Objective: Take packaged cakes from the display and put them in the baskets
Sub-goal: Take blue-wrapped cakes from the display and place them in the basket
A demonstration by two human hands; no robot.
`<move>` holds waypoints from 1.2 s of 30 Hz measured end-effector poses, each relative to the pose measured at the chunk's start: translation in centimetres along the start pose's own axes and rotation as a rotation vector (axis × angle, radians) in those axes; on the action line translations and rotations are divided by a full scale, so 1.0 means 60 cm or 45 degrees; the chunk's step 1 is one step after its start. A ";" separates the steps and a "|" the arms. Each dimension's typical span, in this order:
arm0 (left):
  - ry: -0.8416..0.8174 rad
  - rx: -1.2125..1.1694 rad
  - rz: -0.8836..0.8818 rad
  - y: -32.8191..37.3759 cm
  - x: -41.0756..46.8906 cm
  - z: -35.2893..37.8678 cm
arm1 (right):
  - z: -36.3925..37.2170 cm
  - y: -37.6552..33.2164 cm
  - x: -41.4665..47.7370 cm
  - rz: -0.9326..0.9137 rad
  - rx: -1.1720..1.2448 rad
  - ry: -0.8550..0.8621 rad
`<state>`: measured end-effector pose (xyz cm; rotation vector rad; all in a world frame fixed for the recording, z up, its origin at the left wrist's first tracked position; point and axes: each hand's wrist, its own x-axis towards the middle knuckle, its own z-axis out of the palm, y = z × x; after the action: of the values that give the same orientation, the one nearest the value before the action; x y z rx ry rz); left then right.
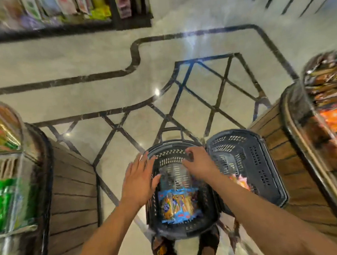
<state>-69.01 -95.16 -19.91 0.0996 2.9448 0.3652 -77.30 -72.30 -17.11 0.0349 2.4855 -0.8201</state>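
Two dark plastic baskets stand on the floor between two displays. The left basket [180,232] holds blue packaged cakes [179,205] at its near end. In the right basket [255,160] lies an orange-pink packet [241,182], partly hidden by my right forearm. My left hand [138,181] hovers over the left basket's left rim with fingers spread and nothing in it. My right hand [200,165] is over the far half of the left basket, its fingers bent down near the far wall. Blur hides whether it holds anything.
A wood-panelled display [70,188] with green and gold packets stands on the left. A matching display [293,146] with orange and brown packets stands on the right. My sandalled feet [165,251] are just behind the left basket. Shelves [59,12] line the far side of the tiled aisle.
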 end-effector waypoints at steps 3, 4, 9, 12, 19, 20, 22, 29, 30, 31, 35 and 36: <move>0.170 0.051 0.171 0.044 0.040 -0.133 | -0.114 -0.065 -0.053 -0.150 -0.064 0.209; 0.213 0.076 0.207 0.061 0.051 -0.173 | -0.150 -0.083 -0.071 -0.181 -0.072 0.275; 0.467 0.164 0.403 0.179 0.081 -0.341 | -0.327 -0.120 -0.177 -0.341 -0.169 0.604; 0.576 0.205 0.528 0.273 0.082 -0.412 | -0.426 -0.104 -0.255 -0.366 -0.238 0.784; 0.743 0.230 0.800 0.536 0.031 -0.471 | -0.591 0.045 -0.468 -0.247 -0.331 1.125; 0.754 0.229 0.840 0.579 0.017 -0.469 | -0.605 0.077 -0.503 -0.222 -0.341 1.164; 0.763 0.218 0.933 0.667 -0.016 -0.459 | -0.628 0.147 -0.576 -0.156 -0.364 1.218; 0.735 0.058 1.276 0.979 -0.154 -0.389 | -0.681 0.403 -0.836 0.120 -0.386 1.385; 0.727 0.051 1.324 1.023 -0.175 -0.375 | -0.683 0.439 -0.874 0.166 -0.379 1.401; 0.716 0.047 1.378 1.066 -0.193 -0.361 | -0.683 0.473 -0.911 0.212 -0.373 1.414; 0.621 0.019 1.595 1.224 -0.266 -0.295 | -0.672 0.600 -1.048 0.422 -0.332 1.495; 0.594 0.007 1.645 1.259 -0.285 -0.279 | -0.667 0.628 -1.078 0.468 -0.316 1.516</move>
<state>-51.81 -27.48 17.57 2.1633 2.8034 0.5538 -33.24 -10.43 20.80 1.1504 3.4415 -0.3219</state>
